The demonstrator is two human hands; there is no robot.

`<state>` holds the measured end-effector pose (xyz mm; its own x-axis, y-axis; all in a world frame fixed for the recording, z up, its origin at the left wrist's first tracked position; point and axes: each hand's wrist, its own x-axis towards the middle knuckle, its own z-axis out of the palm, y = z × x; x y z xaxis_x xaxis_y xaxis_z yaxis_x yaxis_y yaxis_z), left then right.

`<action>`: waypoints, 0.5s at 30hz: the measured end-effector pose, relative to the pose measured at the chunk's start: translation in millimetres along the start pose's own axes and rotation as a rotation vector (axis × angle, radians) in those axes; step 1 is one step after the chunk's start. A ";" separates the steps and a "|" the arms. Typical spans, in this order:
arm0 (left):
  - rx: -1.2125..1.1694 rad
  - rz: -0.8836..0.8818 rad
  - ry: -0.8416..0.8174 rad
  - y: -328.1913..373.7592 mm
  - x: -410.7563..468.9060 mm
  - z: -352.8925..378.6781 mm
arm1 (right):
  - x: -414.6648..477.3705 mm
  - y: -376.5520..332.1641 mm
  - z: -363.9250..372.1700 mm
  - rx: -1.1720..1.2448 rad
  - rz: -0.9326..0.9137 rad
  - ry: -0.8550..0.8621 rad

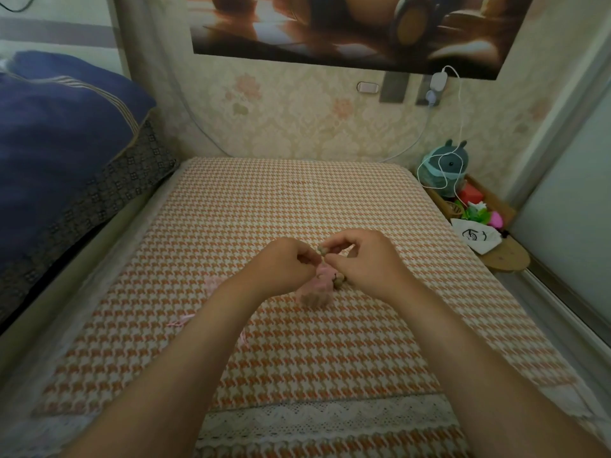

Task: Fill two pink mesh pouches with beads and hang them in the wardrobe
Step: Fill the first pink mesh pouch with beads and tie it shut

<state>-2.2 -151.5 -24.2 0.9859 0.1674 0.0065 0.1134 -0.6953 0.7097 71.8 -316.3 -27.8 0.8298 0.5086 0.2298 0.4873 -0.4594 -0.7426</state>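
My left hand (286, 262) and my right hand (360, 259) meet above the middle of the houndstooth mat (297, 200). The right fingertips pinch a small brownish bead (321, 249). The left fingers pinch the top of a pink mesh pouch (317, 294) that hangs down to the mat, with brownish beads showing in its bottom. Another bead cluster (339, 281) lies just under my right hand. A second pink pouch (213, 282) lies flat beside my left wrist, partly hidden by the forearm. Its pink ribbon (180, 321) trails on the mat.
A dark blue quilt (59, 133) is piled at the left. On the right, a low wooden shelf (506, 257) holds a plush toy (446, 166), a white bag (476, 236) and small coloured items. A white charger cable (461, 107) hangs from the wall. A sliding panel (575, 180) stands at far right.
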 end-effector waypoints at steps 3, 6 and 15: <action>-0.016 0.026 -0.002 -1.6 1.0 1.9 | -5.0 -2.2 3.3 -0.089 -0.066 -0.053; -0.024 0.038 -0.002 -3.8 1.2 2.4 | -4.7 1.7 5.9 -0.156 -0.078 -0.091; -0.010 0.055 -0.002 -12.1 8.2 -0.2 | -1.1 6.9 6.3 -0.227 -0.034 -0.174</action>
<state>4.4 -141.6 -32.6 0.9908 0.1283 0.0441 0.0583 -0.6963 0.7154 72.5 -315.5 -37.2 0.7624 0.6347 0.1259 0.5785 -0.5814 -0.5721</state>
